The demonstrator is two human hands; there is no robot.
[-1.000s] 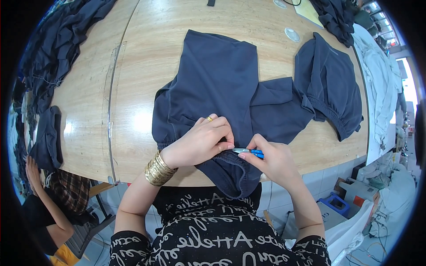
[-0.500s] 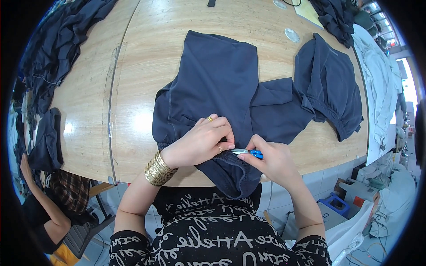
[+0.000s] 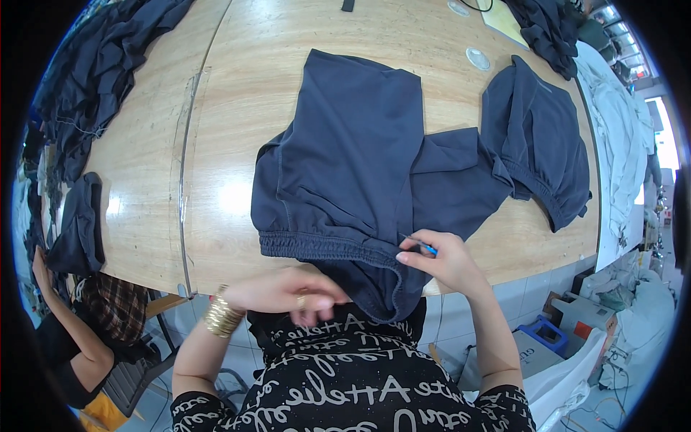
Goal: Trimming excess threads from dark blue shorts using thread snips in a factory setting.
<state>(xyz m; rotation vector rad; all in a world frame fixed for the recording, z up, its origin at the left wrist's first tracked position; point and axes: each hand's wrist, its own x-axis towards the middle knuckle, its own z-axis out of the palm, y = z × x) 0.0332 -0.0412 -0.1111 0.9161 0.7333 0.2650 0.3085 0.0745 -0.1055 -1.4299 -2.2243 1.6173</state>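
Pinching blue-handled snips (image 3: 430, 250) beside the waistband (image 3: 309, 243), the right hand (image 3: 453, 263) is likely needing careful tip control; the left hand (image 3: 288, 289) is showing blurred below the waistband, grip unclear.

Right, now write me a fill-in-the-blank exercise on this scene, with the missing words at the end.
1. The right hand holds a small tool whose visible handle is ____ in colour.
2. The dark garment lies on a table whose top shows a ____ grain.
3. The bangles around the left wrist are ____ in colour.
4. The pale fabric lies along the table's ____ side, as the person sees it.

Missing words: blue; wood; gold; right.
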